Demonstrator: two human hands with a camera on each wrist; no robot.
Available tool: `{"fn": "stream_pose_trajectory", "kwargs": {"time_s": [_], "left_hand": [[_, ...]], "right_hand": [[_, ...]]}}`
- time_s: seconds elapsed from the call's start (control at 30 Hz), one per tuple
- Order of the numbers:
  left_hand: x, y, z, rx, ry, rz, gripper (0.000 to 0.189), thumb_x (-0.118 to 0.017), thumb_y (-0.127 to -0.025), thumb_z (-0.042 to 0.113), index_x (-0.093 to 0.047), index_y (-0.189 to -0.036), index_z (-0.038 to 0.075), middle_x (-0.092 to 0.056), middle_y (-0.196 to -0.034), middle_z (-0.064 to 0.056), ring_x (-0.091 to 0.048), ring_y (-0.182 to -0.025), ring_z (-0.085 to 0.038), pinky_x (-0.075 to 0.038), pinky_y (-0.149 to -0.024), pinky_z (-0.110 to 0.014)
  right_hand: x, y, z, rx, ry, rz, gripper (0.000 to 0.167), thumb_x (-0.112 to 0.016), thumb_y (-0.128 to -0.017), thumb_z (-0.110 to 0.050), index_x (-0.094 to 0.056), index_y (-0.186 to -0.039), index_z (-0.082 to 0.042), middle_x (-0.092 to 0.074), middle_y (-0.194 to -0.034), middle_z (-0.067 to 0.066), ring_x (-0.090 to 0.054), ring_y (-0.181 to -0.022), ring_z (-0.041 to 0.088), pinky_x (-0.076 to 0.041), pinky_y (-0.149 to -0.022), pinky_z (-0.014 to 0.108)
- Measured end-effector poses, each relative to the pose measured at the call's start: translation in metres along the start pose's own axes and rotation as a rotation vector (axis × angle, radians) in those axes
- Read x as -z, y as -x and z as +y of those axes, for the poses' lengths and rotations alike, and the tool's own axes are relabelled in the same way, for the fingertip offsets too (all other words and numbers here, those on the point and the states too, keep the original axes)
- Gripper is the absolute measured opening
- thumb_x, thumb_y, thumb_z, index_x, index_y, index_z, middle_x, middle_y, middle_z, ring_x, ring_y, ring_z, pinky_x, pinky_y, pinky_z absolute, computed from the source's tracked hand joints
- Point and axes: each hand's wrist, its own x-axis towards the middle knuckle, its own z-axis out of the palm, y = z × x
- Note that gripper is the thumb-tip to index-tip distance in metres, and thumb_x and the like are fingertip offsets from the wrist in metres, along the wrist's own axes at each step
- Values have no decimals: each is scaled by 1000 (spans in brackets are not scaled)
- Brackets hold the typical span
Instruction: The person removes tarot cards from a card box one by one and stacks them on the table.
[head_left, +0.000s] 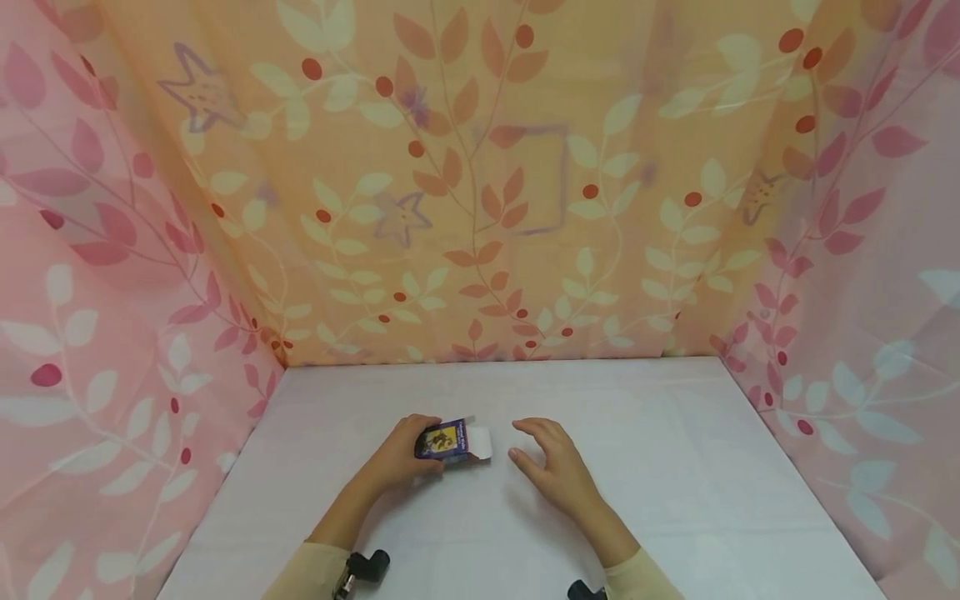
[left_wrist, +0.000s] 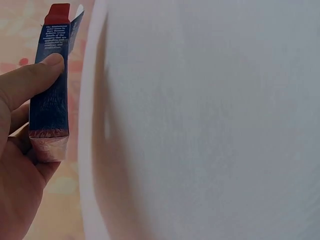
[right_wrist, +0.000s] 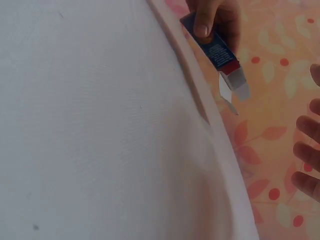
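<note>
Left hand (head_left: 401, 457) grips a small blue box (head_left: 441, 442) between thumb and fingers; its white flap (head_left: 480, 442) (that end stands open) juts toward the right hand (head_left: 561, 471), thumb and fingers apart. White table (head_left: 675, 450) beneath both hands; leaf-patterned cloth (head_left: 472, 208) beyond.

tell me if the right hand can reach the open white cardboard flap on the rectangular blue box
Probably yes: the empty right hand is near the white cardboard flap, which points toward it, with nothing visible between them. The left hand grips the other end of the blue box.
</note>
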Motion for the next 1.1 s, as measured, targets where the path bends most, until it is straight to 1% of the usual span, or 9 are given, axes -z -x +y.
{"fn": "stream_pose_trajectory", "kwargs": {"time_s": [0.1, 0.27, 0.33, 0.57, 0.67, 0.9, 1.1], "left_hand": [[-1, 3, 6, -27, 23, 24, 80, -93, -75, 26, -56, -144, 12, -57, -142, -8, -51, -131, -28, -40, -114, -52], [-5, 11, 18, -70, 44, 46, 79, -92, -77, 25, -56, -146, 13, -57, -141, -7, -50, -132, -27, -40, -114, -53], [-8, 14, 21, -73, 49, 51, 78, -91, -77, 26, -55, -146, 15, -57, -141, -6, -50, -132, -27, -40, -114, -54], [-19, 23, 26, -78, 73, 88, 77, -91, -78, 28, -55, -146, 19, -56, -142, -4, -51, -133, -26, -41, -114, -54], [-22, 26, 29, -80, 80, 102, 77, -90, -78, 27, -55, -146, 19, -55, -142, -4, -51, -132, -27, -41, -113, -55], [-30, 33, 36, -33, 101, 136, 77, -90, -78, 25, -54, -146, 24, -54, -143, -2, -50, -133, -26, -40, -114, -55], [-35, 37, 41, -15, 126, 152, 78, -90, -78, 27, -52, -146, 28, -54, -144, -3, -51, -132, -27, -42, -112, -58]], "right_hand": [[2, -2, -3, -6, -11, -4, 45, -79, -91, -28, -67, -132, -15, -64, -134, -2, -55, -130, 23, -46, -110, 52], [3, -3, -6, -13, -44, -22, 42, -77, -93, -28, -67, -131, -15, -66, -131, -2, -57, -129, 21, -48, -108, 50], [3, -3, -6, -16, -54, -29, 40, -77, -93, -29, -67, -130, -17, -67, -130, -3, -57, -128, 19, -49, -107, 49], [4, -4, -10, 14, -77, -25, 37, -77, -93, -26, -69, -126, -10, -69, -123, -3, -61, -121, 17, -53, -102, 47], [4, -4, -11, 25, -88, -24, 35, -77, -93, -25, -70, -124, -10, -71, -119, -3, -63, -118, 15, -54, -99, 45], [2, -5, -14, 47, -108, -15, 26, -78, -92, -19, -73, -116, -12, -71, -114, -5, -65, -112, 13, -56, -96, 41], [1, -5, -15, 76, -119, -3, 22, -78, -91, -16, -74, -112, -10, -72, -108, -3, -66, -105, 12, -57, -91, 39]]}}
